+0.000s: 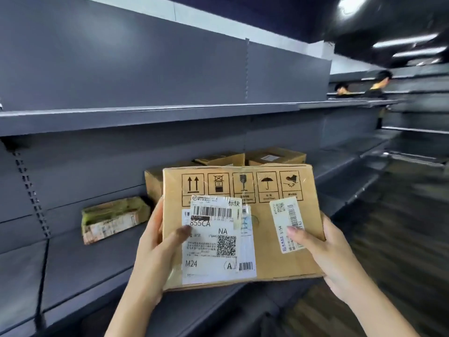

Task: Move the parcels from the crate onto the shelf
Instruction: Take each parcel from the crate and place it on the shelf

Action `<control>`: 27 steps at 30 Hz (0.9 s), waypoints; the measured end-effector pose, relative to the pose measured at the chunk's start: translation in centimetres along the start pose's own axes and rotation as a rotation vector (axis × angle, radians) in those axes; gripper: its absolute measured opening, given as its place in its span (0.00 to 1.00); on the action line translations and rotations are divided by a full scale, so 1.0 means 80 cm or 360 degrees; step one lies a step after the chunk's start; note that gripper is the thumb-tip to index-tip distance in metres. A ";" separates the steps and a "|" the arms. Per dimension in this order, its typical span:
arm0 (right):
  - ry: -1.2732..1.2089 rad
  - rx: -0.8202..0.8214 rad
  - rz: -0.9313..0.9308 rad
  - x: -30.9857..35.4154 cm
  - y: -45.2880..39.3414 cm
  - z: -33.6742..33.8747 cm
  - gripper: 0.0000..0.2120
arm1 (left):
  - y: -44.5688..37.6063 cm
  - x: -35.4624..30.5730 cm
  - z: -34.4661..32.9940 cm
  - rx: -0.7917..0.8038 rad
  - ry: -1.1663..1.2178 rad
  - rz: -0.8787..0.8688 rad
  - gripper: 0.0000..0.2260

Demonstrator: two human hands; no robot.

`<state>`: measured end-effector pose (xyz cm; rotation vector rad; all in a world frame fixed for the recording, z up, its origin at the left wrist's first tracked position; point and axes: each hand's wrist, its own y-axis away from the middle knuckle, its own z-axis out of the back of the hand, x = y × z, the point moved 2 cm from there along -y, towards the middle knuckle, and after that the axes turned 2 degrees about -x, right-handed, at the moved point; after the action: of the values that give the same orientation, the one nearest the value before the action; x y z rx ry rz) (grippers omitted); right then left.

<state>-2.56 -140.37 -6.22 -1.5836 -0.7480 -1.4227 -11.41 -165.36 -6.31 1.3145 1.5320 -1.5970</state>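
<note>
A flat yellow parcel (114, 218) lies on the grey shelf (73, 259) near its back wall. The left hand (155, 242) and right hand (325, 249) grip a brown box (267, 229) by its 2 sides, up in front of the shelf. 3 more boxes (274, 155) sit behind it.

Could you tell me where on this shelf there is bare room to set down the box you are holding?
The shelf is bare left of the green-taped parcel and in front of it. Behind the held box, gripped by the left hand and right hand, the stacked cartons crowd it. The upper shelf looks bare.
</note>
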 end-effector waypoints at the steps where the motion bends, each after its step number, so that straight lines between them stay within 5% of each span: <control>1: 0.0004 -0.0070 0.0003 0.001 0.002 0.022 0.29 | -0.005 0.002 -0.022 0.0055 0.0008 0.0001 0.26; 14: 0.0016 -0.0536 0.0030 0.024 -0.002 0.293 0.14 | -0.020 0.006 -0.308 0.0457 0.0154 0.0091 0.28; 27: -0.0004 -0.0480 0.0006 -0.021 -0.060 0.373 0.14 | -0.039 0.053 -0.387 0.0390 0.0147 0.0120 0.27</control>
<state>6.92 -111.63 -6.46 -1.8125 -0.5494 -1.5877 -7.59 -134.24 -4.72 1.5787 1.3540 -1.7393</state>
